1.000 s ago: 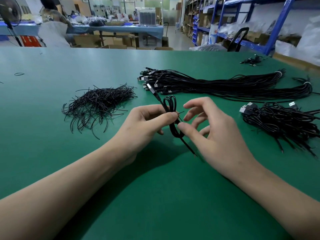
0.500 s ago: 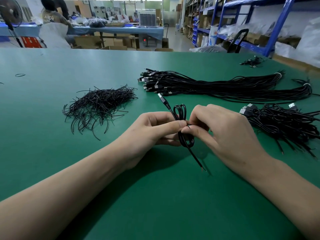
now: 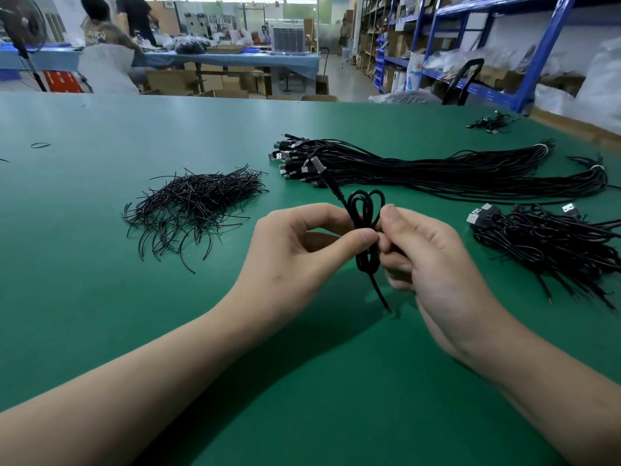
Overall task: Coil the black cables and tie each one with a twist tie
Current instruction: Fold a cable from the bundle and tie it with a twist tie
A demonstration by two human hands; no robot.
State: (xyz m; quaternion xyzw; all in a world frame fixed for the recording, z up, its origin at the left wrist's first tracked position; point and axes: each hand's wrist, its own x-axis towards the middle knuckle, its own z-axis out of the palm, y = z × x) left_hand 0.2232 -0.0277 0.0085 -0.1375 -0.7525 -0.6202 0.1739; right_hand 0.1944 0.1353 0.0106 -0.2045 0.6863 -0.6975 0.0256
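- Spreading across the whole view, the green table (image 3: 100,297) carries everything.
- A long bundle of straight cables (image 3: 437,173) lies on its far side. A heap of coiled cables (image 3: 554,243) sits at the right and a pile of twist ties (image 3: 195,203) at the left.
- The left hand (image 3: 295,257) pinches the waist of a coiled cable (image 3: 364,210) between thumb and forefinger. The right hand (image 3: 433,264) meets it there, fingers curled and pinching the same spot.
- A second ago the right hand's fingers were spread, with only a fingertip on the coil. Now they have closed in. That suggests the tie is being twisted shut, so this cable looks nearly done.
- The coil is held above the table between both hands, in front of the person. Its long axis runs away from the person, leaning a little left.
- Its loops and plug (image 3: 316,162) point toward the far bundle. The bare tail points down toward the person, its tip at or just over the table.
- The tie itself is hidden by the fingers.
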